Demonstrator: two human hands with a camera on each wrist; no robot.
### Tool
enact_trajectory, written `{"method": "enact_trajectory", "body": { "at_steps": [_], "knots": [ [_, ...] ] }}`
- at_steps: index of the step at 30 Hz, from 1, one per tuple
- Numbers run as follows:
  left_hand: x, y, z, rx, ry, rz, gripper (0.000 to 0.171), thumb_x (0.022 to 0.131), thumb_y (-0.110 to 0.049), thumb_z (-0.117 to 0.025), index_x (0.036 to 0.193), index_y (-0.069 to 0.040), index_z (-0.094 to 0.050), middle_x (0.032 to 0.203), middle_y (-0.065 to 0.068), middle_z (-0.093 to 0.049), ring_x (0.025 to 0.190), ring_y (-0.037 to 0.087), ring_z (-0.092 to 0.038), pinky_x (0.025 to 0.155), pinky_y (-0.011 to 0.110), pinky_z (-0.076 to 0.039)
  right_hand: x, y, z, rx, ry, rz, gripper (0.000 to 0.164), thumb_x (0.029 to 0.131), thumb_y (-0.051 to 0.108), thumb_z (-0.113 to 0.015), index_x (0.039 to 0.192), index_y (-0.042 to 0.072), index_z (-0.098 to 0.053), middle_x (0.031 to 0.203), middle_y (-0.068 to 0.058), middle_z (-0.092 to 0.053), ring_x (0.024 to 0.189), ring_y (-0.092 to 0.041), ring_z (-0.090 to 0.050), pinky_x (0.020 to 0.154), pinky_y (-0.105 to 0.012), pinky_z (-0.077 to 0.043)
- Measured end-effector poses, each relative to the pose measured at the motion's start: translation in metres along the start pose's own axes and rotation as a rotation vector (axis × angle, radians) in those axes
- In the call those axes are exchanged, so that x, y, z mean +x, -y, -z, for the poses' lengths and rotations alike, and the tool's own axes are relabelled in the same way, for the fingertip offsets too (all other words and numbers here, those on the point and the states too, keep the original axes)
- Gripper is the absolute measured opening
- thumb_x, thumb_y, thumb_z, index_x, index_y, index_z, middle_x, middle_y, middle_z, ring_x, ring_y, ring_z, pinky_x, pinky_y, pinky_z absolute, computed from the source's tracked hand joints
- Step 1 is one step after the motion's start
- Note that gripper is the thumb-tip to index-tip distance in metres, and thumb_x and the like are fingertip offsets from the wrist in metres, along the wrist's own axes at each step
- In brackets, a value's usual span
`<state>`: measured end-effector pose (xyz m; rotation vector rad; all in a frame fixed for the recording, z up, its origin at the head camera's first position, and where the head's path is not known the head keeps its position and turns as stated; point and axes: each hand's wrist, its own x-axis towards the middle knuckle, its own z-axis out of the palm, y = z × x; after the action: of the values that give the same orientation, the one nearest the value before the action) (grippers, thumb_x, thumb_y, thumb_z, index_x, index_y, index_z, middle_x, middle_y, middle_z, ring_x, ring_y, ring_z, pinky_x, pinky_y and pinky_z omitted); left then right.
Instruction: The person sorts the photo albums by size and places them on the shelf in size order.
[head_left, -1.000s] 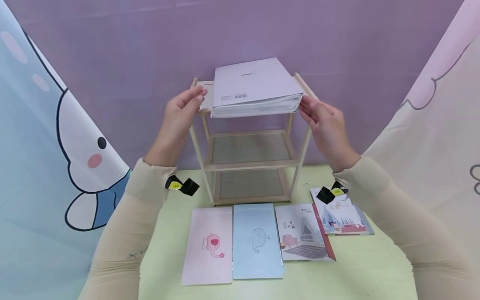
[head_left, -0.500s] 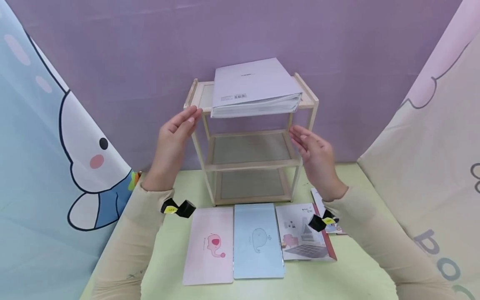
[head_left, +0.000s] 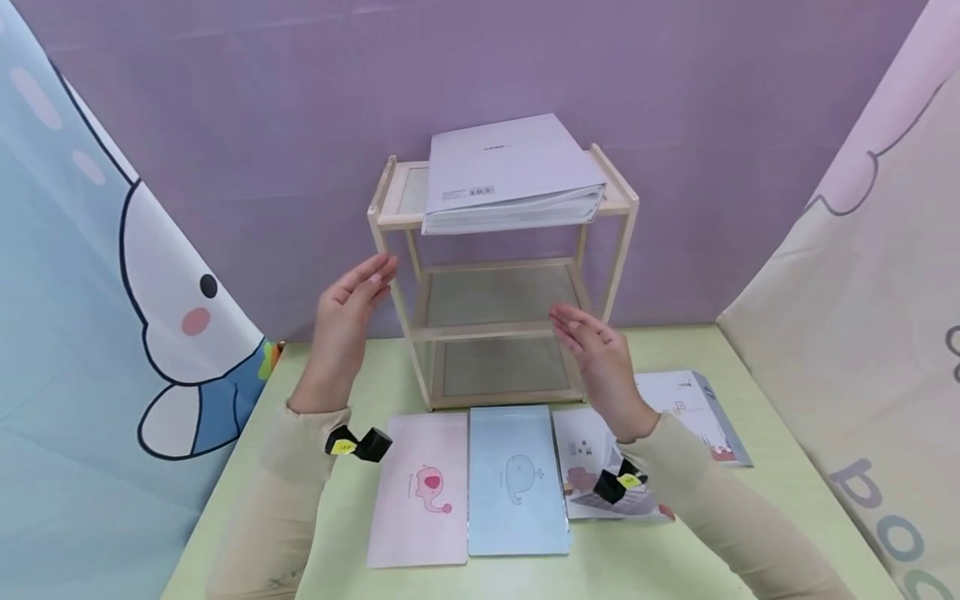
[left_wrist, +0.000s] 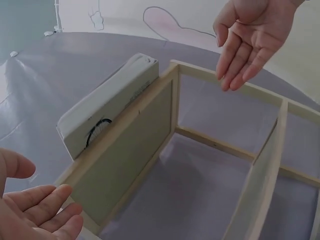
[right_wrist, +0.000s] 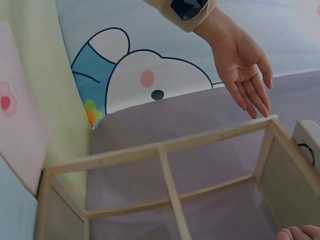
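Purple backdrop (head_left: 735, 108) behind wooden rack (head_left: 622, 254). Thick white book (head_left: 517, 162) on top shelf (head_left: 413, 190), above and apart from left grip (head_left: 347, 312) and right grip (head_left: 600, 362). Both loosely spread: left near left front post (head_left: 402, 312), right before middle shelf (head_left: 495, 296).

The shelf (head_left: 504, 332) has a frame of pale, matt wood holding smooth, dull panels (head_left: 495, 296), while the white book stack (head_left: 513, 167) shows a smooth, card-like cover over paper edges. The pink notebook (head_left: 420, 454) and blue notebook (head_left: 517, 521) look smooth and papery. The purple backdrop (head_left: 300, 125) is lightly creased matt cloth, the sleeves (head_left: 262, 500) wrinkled cloth, the tabletop (head_left: 675, 350) smooth.
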<state>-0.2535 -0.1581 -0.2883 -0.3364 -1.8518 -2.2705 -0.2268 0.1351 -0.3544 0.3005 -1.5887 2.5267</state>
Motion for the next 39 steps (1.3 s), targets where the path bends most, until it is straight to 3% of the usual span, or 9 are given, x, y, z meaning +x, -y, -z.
{"method": "enact_trajectory", "body": {
  "at_steps": [10,17,22,27,34,39],
  "knots": [
    [-0.009,0.033,0.009,-0.006,-0.018,0.087,0.039,0.099,-0.013,-0.047,0.134,0.005,-0.046,0.115,-0.007,-0.066,0.116,0.012,-0.054,0.106,0.032,-0.036,-0.009,-0.055,0.002,-0.084,0.006,-0.08,0.035,0.096,0.003,-0.043,0.126,-0.016,-0.045,0.134,-0.027,-0.047,0.12,-0.024,-0.053,0.105,-0.036,-0.037],
    [-0.013,0.053,0.019,-0.002,-0.044,0.128,0.038,0.098,-0.013,-0.048,0.132,0.005,-0.048,0.116,-0.006,-0.066,0.114,0.012,-0.055,0.105,0.03,-0.037,-0.011,-0.086,0.012,-0.236,0.011,-0.204,0.034,0.094,0.004,-0.043,0.123,-0.01,-0.053,0.129,-0.021,-0.055,0.122,-0.032,-0.05,0.102,-0.036,-0.04],
    [-0.015,0.07,0.026,0.021,-0.063,0.175,0.037,0.098,-0.01,-0.046,0.132,0.006,-0.047,0.112,-0.009,-0.067,0.114,0.014,-0.055,0.103,0.029,-0.039,-0.017,-0.103,0.019,-0.266,0.024,-0.253,0.034,0.094,0.005,-0.047,0.125,-0.007,-0.052,0.131,-0.019,-0.053,0.123,-0.033,-0.049,0.099,-0.032,-0.044],
    [-0.019,0.086,0.034,0.07,-0.078,0.224,0.037,0.098,-0.009,-0.045,0.133,0.005,-0.047,0.116,-0.007,-0.066,0.117,0.015,-0.054,0.104,0.03,-0.039,-0.022,-0.117,0.02,-0.286,0.052,-0.274,0.035,0.094,0.005,-0.048,0.127,-0.008,-0.05,0.13,-0.021,-0.053,0.121,-0.034,-0.05,0.095,-0.027,-0.046],
    [-0.028,0.103,0.044,0.099,-0.104,0.273,0.037,0.099,-0.01,-0.045,0.132,0.005,-0.047,0.115,-0.006,-0.066,0.117,0.016,-0.054,0.105,0.033,-0.038,-0.032,-0.127,0.023,-0.352,0.193,-0.291,0.04,0.095,0.005,-0.046,0.132,-0.011,-0.042,0.133,-0.025,-0.049,0.125,-0.037,-0.044,0.102,-0.036,-0.041],
    [-0.036,0.115,0.049,0.096,-0.112,0.3,0.037,0.098,-0.008,-0.046,0.132,0.006,-0.047,0.121,0.001,-0.064,0.114,0.014,-0.057,0.103,0.032,-0.04,-0.04,-0.121,0.015,-0.426,0.187,-0.329,0.036,0.095,0.004,-0.05,0.128,-0.009,-0.048,0.129,-0.022,-0.053,0.12,-0.032,-0.05,0.1,-0.036,-0.043]
  ]
}}
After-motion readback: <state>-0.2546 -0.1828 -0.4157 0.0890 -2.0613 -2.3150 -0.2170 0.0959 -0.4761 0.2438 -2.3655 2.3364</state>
